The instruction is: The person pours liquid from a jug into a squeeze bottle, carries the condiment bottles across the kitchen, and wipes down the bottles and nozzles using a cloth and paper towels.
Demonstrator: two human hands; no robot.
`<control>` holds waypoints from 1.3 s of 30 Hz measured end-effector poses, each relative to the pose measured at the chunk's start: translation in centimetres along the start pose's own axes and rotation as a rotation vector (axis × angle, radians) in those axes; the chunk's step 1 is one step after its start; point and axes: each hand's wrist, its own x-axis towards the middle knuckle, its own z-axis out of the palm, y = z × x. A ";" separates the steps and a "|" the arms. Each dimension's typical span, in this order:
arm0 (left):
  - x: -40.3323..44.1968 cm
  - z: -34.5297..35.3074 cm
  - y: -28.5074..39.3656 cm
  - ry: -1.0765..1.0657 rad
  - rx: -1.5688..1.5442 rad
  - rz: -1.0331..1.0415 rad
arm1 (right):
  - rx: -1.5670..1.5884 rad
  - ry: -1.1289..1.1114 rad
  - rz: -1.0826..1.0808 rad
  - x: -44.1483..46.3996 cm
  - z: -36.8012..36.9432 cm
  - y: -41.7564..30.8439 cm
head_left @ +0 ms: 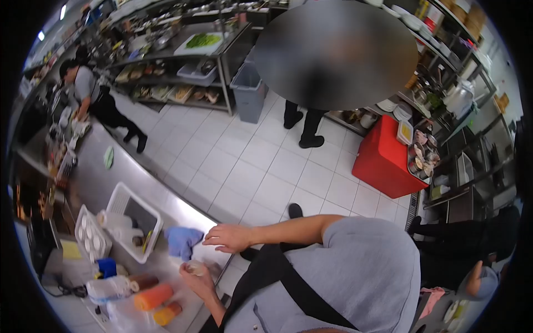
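Observation:
My right hand (229,238) hovers at the counter's edge beside a crumpled blue cloth (183,242), its fingers apart and nothing in them. Just below it in the view, my left hand (199,282) is closed around a small clear cup (194,268); its contents are too small to tell. The cloth lies on the steel counter (191,213) close to both hands. Orange-filled bottles (154,297) and a clear plastic bottle (109,288) lie at the lower left.
A white basket (157,228) and a white tray (83,230) rest on the counter. Another person (86,86) leans over its far end. Someone else stands near a red bin (377,158) and a grey bin (248,100). At right is a partly visible person (472,233).

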 end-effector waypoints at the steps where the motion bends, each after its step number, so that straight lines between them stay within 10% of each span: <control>1: -0.4 1.1 2.3 -0.130 -0.002 0.038 | 0.064 0.026 0.029 -0.9 -1.8 -0.1; 5: -1.5 9.7 10.2 -0.215 -0.029 0.493 | 0.128 0.045 0.163 -6.6 -9.2 1.2; 9: -3.9 21.0 19.0 -0.471 -0.455 0.313 | 0.336 0.087 0.560 -16.4 -18.6 3.4; 19: -3.0 42.5 28.0 -0.608 -0.170 0.477 | 0.325 0.958 1.130 -40.6 -37.7 7.2; 30: 4.3 55.7 17.3 -0.515 0.538 0.206 | 0.223 1.338 1.021 -46.6 -55.6 16.3; 39: 13.9 67.8 34.4 -0.785 0.173 -0.013 | -0.505 1.908 0.511 -53.5 -91.3 16.4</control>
